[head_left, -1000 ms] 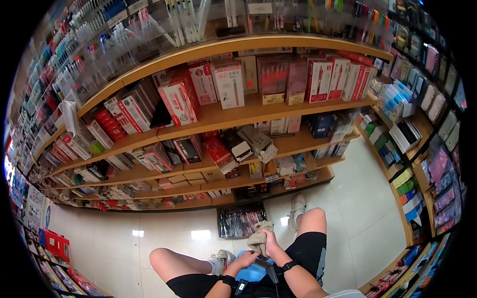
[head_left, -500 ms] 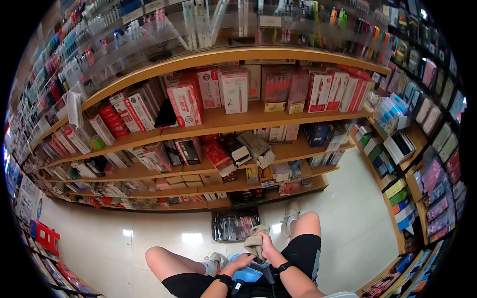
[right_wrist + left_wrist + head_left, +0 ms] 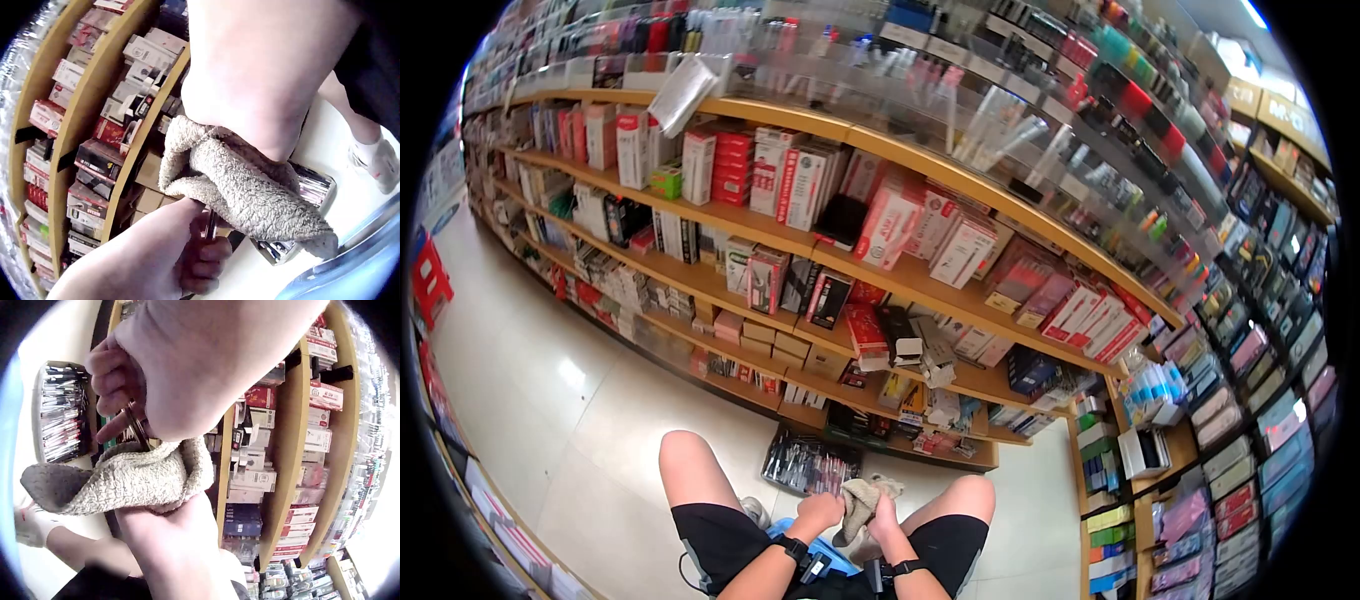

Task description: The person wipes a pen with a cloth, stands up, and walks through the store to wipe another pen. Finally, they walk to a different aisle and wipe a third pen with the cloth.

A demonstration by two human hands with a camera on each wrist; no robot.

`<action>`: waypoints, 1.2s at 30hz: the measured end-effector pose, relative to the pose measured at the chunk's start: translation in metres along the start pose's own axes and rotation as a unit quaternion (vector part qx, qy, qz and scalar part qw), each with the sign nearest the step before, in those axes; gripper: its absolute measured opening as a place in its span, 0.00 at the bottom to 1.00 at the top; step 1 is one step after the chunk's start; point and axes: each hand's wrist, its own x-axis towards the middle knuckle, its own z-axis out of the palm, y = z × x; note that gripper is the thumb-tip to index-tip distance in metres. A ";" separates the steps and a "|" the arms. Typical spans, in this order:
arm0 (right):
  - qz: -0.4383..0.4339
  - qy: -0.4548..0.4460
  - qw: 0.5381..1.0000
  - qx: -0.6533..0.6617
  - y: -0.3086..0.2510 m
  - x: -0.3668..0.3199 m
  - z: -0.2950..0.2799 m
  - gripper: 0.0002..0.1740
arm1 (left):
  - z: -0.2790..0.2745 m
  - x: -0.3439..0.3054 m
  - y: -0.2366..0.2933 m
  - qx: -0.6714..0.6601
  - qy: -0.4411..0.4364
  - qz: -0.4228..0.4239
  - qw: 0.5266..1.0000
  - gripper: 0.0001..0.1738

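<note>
My left hand (image 3: 820,512) pinches a slim, shiny pen (image 3: 211,225), whose end goes in against a fold of the cloth. Its fingers (image 3: 107,381) are curled in the left wrist view. Opposite it, my right hand (image 3: 886,515) grips the beige-grey textured cloth (image 3: 144,478), which is bunched and folded round the pen's end. Loose cloth hangs out past the right hand in the right wrist view. Both hands are close together between the knees. Just beyond them on the floor lies a shallow box (image 3: 775,470) full of pens.
A blue plastic container (image 3: 344,262) sits between the legs, below the hands. Wooden shelves (image 3: 730,300) packed with pen boxes run across the front, with clear pen racks above. More display shelving (image 3: 1230,440) stands at the right. A red plastic item (image 3: 432,278) is at far left.
The head view has swung and tilted to the left, so the shelves slant and the floor box sits further left. Both hands stay together at the cloth.
</note>
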 end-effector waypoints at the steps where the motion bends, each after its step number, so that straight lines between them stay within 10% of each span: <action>1: -0.008 -0.009 1.000 -0.003 -0.004 -0.007 0.007 0.17 | 0.000 0.001 -0.003 -0.006 0.016 -0.004 1.000 0.33; 19: 0.070 -0.111 0.909 -0.395 0.029 0.020 0.012 0.25 | 0.035 0.043 -0.099 -0.009 -0.016 -0.037 0.999 0.23; 36: -0.052 0.035 0.896 -0.440 0.034 0.032 0.004 0.26 | 0.047 0.071 -0.100 -0.105 0.009 0.037 0.994 0.20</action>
